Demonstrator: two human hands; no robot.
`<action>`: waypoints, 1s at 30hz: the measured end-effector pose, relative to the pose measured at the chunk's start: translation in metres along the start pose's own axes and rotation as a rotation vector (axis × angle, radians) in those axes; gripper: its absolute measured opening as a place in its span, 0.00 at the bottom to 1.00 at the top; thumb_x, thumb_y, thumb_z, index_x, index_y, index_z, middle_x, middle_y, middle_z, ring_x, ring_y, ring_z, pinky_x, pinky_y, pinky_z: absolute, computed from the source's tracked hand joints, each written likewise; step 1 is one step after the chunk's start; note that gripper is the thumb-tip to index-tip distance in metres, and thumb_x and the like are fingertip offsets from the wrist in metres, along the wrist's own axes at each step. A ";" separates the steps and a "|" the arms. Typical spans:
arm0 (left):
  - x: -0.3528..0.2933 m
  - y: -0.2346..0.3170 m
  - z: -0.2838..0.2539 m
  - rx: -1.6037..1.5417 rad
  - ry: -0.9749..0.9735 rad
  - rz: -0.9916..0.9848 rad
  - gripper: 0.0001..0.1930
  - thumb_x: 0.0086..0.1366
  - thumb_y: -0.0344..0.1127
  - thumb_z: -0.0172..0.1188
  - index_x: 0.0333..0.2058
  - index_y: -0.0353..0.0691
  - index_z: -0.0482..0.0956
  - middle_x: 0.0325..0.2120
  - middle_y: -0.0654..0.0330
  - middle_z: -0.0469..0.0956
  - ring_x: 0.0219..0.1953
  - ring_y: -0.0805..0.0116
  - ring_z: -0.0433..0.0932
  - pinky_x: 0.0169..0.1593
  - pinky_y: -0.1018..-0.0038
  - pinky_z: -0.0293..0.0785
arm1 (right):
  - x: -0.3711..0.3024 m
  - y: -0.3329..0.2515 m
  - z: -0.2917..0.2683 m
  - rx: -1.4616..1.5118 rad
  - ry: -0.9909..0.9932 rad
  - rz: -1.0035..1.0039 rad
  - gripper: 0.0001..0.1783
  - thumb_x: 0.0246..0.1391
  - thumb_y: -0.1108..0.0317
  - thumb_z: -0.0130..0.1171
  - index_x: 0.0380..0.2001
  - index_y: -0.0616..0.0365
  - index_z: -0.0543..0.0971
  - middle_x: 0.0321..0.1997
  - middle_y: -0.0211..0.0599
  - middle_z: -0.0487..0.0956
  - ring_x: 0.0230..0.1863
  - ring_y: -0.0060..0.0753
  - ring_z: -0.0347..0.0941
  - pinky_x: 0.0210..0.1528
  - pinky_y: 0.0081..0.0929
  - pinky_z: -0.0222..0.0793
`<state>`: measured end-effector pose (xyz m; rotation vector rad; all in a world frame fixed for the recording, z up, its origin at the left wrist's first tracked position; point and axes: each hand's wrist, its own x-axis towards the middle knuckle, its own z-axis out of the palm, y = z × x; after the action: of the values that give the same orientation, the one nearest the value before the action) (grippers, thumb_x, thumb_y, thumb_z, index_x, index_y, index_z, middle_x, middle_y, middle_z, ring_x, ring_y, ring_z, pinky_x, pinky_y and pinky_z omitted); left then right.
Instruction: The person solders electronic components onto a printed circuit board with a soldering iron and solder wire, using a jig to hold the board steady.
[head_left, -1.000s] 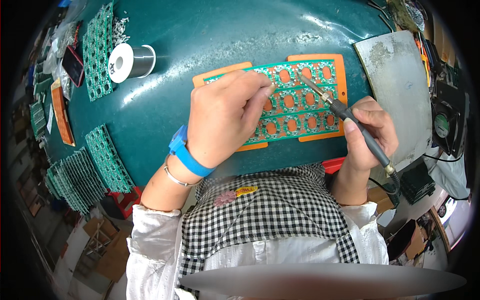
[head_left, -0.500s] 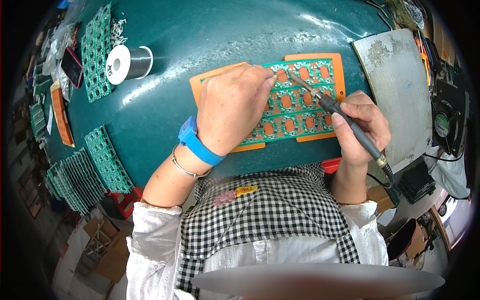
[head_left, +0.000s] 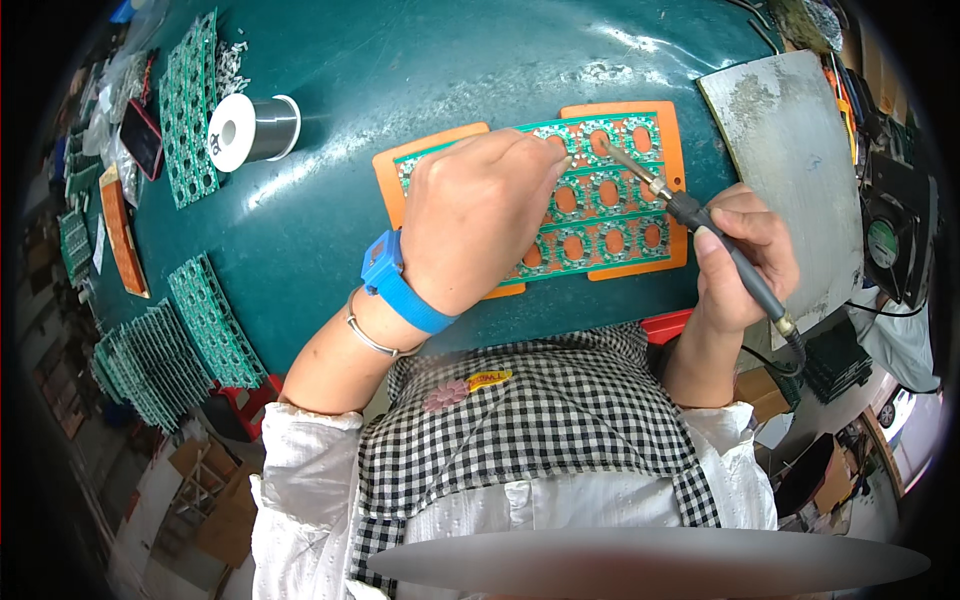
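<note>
Head: tabletop (head_left: pixel 335 190) stretches between spool (head_left: pixel 268 131) and left edge of orange carrier (head_left: pixel 387 185).

Surface finishes, referenced to the circuit board (head_left: pixel 588 175)
Board: plastic-like sheet, rough with small raised parts. Beneath it: tray (head_left: pixel 670 150), smooth, plastic-looking; tabletop (head_left: pixel 400 65), smooth, glossy. Over it: soldering iron (head_left: pixel 684 207), bare metal shaft, matt handle. Right of it: plate (head_left: pixel 795 170), dull, patchy. Left of it: spool (head_left: pixel 231 145), smooth plastic, wound with shiny metallic wire (head_left: pixel 275 128). Near side: apron (head_left: pixel 520 430), matt woven cloth; bracelet (head_left: pixel 372 343), polished metal.
</note>
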<state>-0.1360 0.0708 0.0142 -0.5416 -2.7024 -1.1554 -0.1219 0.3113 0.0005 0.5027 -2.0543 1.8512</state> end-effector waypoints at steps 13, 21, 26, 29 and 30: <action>-0.003 -0.004 0.009 0.061 0.006 0.090 0.04 0.55 0.25 0.69 0.30 0.36 0.83 0.20 0.59 0.78 0.22 0.64 0.78 0.27 0.72 0.73 | -0.002 -0.007 0.003 -0.147 -0.122 0.011 0.09 0.38 0.85 0.64 0.26 0.68 0.76 0.23 0.42 0.76 0.23 0.31 0.71 0.27 0.26 0.65; 0.003 0.006 -0.006 -0.099 0.021 -0.024 0.05 0.57 0.25 0.67 0.30 0.36 0.79 0.21 0.58 0.77 0.22 0.66 0.76 0.26 0.73 0.71 | -0.004 0.000 -0.017 0.063 0.089 0.041 0.08 0.44 0.82 0.62 0.29 0.67 0.75 0.24 0.40 0.75 0.27 0.30 0.70 0.31 0.26 0.65; 0.009 0.009 0.003 -0.020 -0.021 -0.042 0.03 0.59 0.27 0.64 0.31 0.37 0.79 0.23 0.55 0.80 0.24 0.56 0.79 0.28 0.65 0.76 | 0.003 0.002 -0.014 0.030 0.028 0.044 0.08 0.43 0.84 0.63 0.29 0.68 0.76 0.25 0.40 0.76 0.27 0.30 0.70 0.31 0.25 0.65; 0.010 0.003 0.011 0.014 -0.023 -0.042 0.03 0.59 0.29 0.64 0.31 0.37 0.80 0.24 0.54 0.80 0.25 0.54 0.80 0.28 0.64 0.77 | 0.002 0.005 -0.012 0.000 -0.001 0.037 0.08 0.42 0.85 0.63 0.29 0.69 0.77 0.25 0.41 0.77 0.26 0.29 0.71 0.30 0.23 0.65; 0.010 0.001 0.013 0.006 -0.021 -0.035 0.03 0.59 0.29 0.64 0.31 0.37 0.81 0.24 0.54 0.80 0.25 0.54 0.80 0.29 0.63 0.77 | 0.002 0.005 -0.012 -0.013 -0.012 0.043 0.08 0.42 0.85 0.63 0.29 0.69 0.77 0.25 0.42 0.77 0.26 0.28 0.71 0.29 0.22 0.64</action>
<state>-0.1445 0.0834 0.0084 -0.5106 -2.7428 -1.1560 -0.1263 0.3232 -0.0020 0.4713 -2.0996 1.8617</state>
